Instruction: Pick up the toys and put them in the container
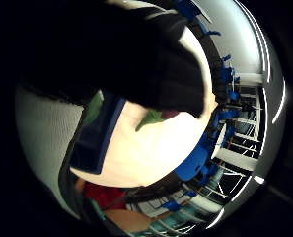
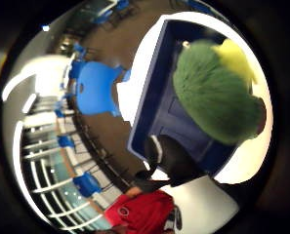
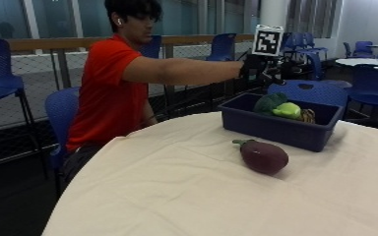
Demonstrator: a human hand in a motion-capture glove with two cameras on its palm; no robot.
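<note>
Hand (image 3: 260, 69) above bin (image 3: 277, 129), upper right of frame; fingers not discernible. Green toy (image 3: 269, 102) inside bin. Eggplant toy (image 3: 263, 156) on worktop (image 3: 176, 187), mid-frame. Risk: round eggplant rolling off when grasped.

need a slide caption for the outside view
Gloved hand above the bin of toys; eggplant left on the table.

The outside view faces the person across the table (image 3: 176, 196); both palm views overlook the blue container (image 3: 277, 125).
</note>
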